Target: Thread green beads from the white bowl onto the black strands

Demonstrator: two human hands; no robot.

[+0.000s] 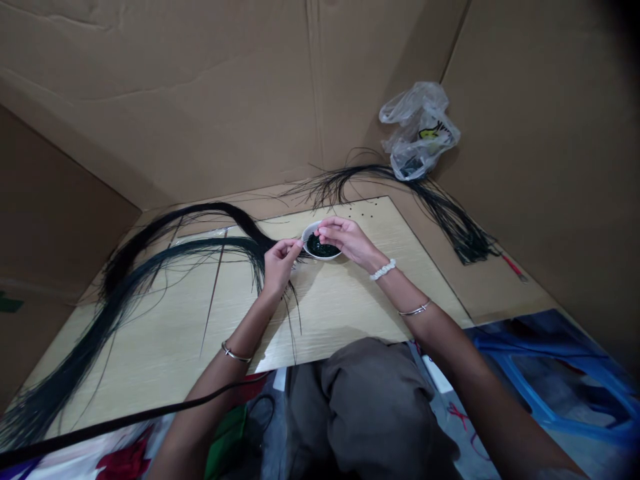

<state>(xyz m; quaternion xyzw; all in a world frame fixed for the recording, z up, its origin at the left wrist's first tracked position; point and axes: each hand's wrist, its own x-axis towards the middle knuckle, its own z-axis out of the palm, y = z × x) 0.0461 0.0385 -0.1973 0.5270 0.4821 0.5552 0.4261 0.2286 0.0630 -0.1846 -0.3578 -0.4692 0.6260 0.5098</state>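
Note:
A small white bowl [338, 258] holds many tiny dark green, shiny beads [320, 248]. My left hand [281, 264] is at the bowl's left edge, its thumb and index finger pinched on what looks like a thin strand. Over the bowl's upper right side is my right hand [346, 239], fingertips pressed together; whatever they hold is too small to make out. A long bundle of black strands [200, 209] arcs from the left to my left hand. Below it, a dark green bundle [150, 267] runs the same way, and several loose ends hang past my left wrist.
The pale board [350, 313] carries a few dark specks [363, 215] behind the bowl. Another dark strand bundle [440, 207] lies at right, near a red-handled tool [514, 268] and a clear plastic bag [420, 133]. Cardboard walls [225, 100] surround the board. A blue plastic stool [555, 387] stands lower right.

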